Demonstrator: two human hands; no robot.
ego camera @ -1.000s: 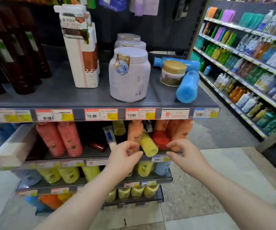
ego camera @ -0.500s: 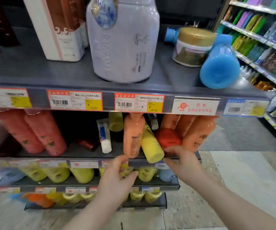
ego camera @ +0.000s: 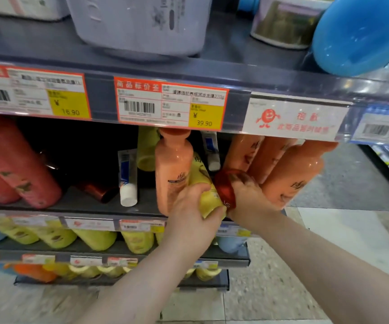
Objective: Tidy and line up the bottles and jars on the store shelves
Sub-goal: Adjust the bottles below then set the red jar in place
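Here, both hands work at the front edge of the second shelf (ego camera: pixel 76 202), towards its right end. The left hand (ego camera: pixel 190 215) is clenched round the lower end of a yellow bottle (ego camera: pixel 206 181), fingers above and thumb below; the bottle leans back with its base over the shelf's front edge. The right hand (ego camera: pixel 247 199) grasps a dark red bottle (ego camera: pixel 225 185) just beside the yellow one, the two bottles touching. A pale peach bottle (ego camera: pixel 173 169) stands upright just left of the yellow bottle, against it. To the right of the red bottle, several orange bottles (ego camera: pixel 294 176) lean together at the shelf's right end.

Farther left along the same shelf, a white tube with a blue label (ego camera: pixel 127 174) stands on its cap, a coppery brown bottle (ego camera: pixel 96 191) lies on its side, and pink-red bottles (ego camera: pixel 20 171) lean near the left end.

On the shelf above, a lavender tub (ego camera: pixel 142 24) sits mid-shelf and a blue bottle (ego camera: pixel 357 36) lies at the right front corner. Price tags (ego camera: pixel 172 105) line that shelf's front edge. Below, yellow-green bottles (ego camera: pixel 95 238) fill the lower shelf.
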